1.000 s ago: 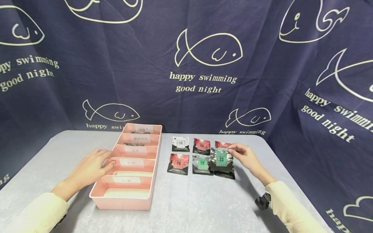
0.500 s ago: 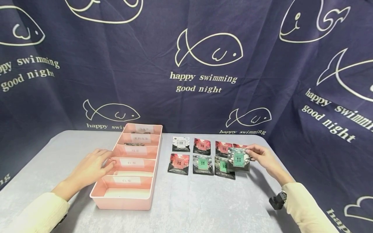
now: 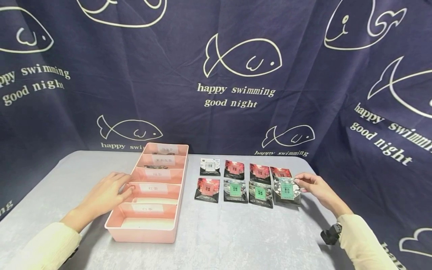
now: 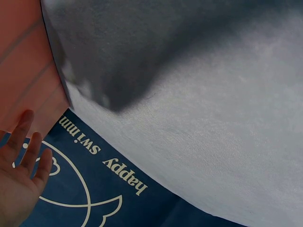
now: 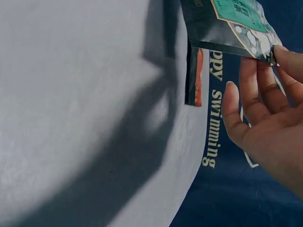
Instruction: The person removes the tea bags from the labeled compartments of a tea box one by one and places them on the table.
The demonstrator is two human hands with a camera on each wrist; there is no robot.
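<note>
My right hand (image 3: pixel 318 190) pinches a tea sachet (image 3: pixel 287 193) with a green label by its upper right corner, thumb and fingertips on the edge. In the right wrist view the green-labelled sachet (image 5: pixel 222 35) tilts above the table, its shadow apart from it. Just behind it a red sachet (image 3: pixel 281 171) is partly covered. On the left, my left hand (image 3: pixel 107 192) rests at the left rim of a long pink divided box (image 3: pixel 143 235), fingers relaxed. In the left wrist view the fingers (image 4: pixel 32 152) stand extended beside the box's outer wall (image 4: pixel 28 71).
Several sachets lie in two rows, among them a white one (image 3: pixel 210 167), a red one (image 3: pixel 207 190) and a green-labelled one (image 3: pixel 235 190). Paper labels (image 3: pixel 152 188) mark the box's compartments; the back ones hold sachets (image 3: pixel 156 166). A dark blue fish-print cloth (image 3: pixel 236 123) hangs behind the table.
My right hand has carried the green-labelled sachet to the right and lowered it to the right end of the front row, uncovering the sachets beneath its path. My left hand has stayed put.
</note>
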